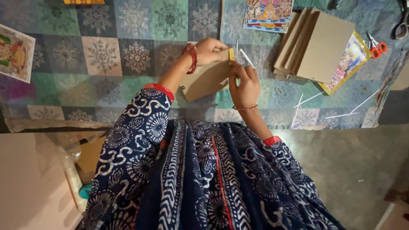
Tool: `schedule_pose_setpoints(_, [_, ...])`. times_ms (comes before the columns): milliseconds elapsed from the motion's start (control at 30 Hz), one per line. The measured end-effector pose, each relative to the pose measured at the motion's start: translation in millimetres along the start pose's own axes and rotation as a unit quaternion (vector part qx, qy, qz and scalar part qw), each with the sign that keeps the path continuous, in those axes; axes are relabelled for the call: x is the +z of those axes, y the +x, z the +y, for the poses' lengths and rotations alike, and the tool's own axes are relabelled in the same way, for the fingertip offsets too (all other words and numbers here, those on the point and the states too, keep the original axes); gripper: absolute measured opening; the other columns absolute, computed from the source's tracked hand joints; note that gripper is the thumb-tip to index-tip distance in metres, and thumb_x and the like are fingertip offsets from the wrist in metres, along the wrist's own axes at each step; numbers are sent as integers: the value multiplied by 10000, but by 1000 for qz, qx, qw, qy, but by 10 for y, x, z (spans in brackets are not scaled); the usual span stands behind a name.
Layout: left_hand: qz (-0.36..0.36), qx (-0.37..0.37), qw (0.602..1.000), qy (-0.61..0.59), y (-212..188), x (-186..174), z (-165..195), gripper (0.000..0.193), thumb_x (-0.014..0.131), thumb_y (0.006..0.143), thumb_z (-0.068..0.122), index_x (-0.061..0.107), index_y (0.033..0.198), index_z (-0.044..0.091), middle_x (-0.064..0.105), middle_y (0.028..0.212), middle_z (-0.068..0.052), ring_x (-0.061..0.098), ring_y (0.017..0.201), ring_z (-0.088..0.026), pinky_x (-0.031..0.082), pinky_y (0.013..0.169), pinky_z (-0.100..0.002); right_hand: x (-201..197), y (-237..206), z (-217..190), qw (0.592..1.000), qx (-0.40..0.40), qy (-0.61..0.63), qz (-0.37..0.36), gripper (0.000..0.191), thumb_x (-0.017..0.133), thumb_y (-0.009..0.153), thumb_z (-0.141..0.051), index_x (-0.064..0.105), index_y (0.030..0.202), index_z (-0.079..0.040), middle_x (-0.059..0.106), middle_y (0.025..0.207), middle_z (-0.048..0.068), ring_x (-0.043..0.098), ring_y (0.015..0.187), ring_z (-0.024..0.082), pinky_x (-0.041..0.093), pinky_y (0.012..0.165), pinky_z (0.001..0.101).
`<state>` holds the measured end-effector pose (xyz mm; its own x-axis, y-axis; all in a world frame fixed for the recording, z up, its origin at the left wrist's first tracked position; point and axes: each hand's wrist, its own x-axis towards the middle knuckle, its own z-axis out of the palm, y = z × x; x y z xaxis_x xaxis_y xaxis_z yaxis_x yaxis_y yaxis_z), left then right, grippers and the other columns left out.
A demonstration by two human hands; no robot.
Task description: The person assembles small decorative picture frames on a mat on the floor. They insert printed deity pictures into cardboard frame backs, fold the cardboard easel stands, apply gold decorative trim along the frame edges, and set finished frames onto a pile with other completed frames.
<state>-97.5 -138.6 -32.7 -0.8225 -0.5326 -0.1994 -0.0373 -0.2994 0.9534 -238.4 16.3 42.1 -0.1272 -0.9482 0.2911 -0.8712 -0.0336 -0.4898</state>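
Observation:
My left hand (209, 51) and my right hand (244, 84) both grip a brown cardboard piece (204, 81) held above a patterned mat (128, 55). A thin yellow strip (231, 54) runs along the cardboard's far edge, pinched between the fingers of both hands. Red bangles circle my left wrist; a thin bracelet sits on my right wrist. Much of the cardboard's right side is hidden by my right hand.
A stack of brown cardboard sheets (315, 44) lies at the upper right, beside a colourful picture with a yellow border (347, 64). Red-handled scissors (375, 46), white strips (306, 102), another picture (268, 15) and a print (15, 53) at the left lie on the mat.

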Motion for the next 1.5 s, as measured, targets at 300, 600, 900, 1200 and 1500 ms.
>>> schedule_pose_setpoints(300, [177, -151, 923, 305, -95, 302, 17, 352, 810, 779, 468, 818, 924, 148, 781, 902, -98, 759, 813, -245, 569, 741, -371, 141, -169, 19, 994, 61, -21, -84, 275, 727, 821, -95, 726, 1093, -138, 603, 837, 71, 634, 814, 304, 528, 662, 435])
schedule_pose_setpoints(600, [242, -76, 901, 352, -294, 306, -302, 274, 848, 741, 372, 795, 886, 145, 777, 905, -98, 740, 840, -295, 569, 760, -423, 173, -248, -172, 985, 99, 40, -133, 428, 737, 839, -166, 650, 1258, -147, 638, 954, 100, 664, 847, 330, 552, 694, 445])
schedule_pose_setpoints(900, [315, 58, 800, 508, -546, 249, -419, 266, 864, 646, 277, 726, 862, 204, 630, 964, -65, 640, 944, -354, 480, 775, -494, -63, -237, 771, 994, 73, 50, 58, 417, 815, 919, -99, 628, 1286, -37, 692, 1115, 128, 688, 993, 258, 564, 848, 382])
schedule_pose_setpoints(1200, [216, 82, 851, 471, -1003, 196, -444, 246, 707, 882, 106, 749, 1090, 231, 672, 962, -42, 673, 877, -299, 558, 750, -445, -1417, 251, 3049, 973, 76, -205, 80, 288, 745, 909, 11, 796, 1183, -63, 704, 1049, 147, 694, 913, 323, 558, 789, 424])
schedule_pose_setpoints(1500, [281, 111, 873, 383, -1303, 465, -324, 279, 638, 1002, 140, 662, 1279, 119, 673, 1206, -104, 660, 1093, -321, 546, 914, -436, -1543, 390, 3354, 963, 74, -239, -100, 165, 811, 950, -266, 817, 1008, -112, 736, 932, 174, 712, 896, 350, 567, 820, 458])
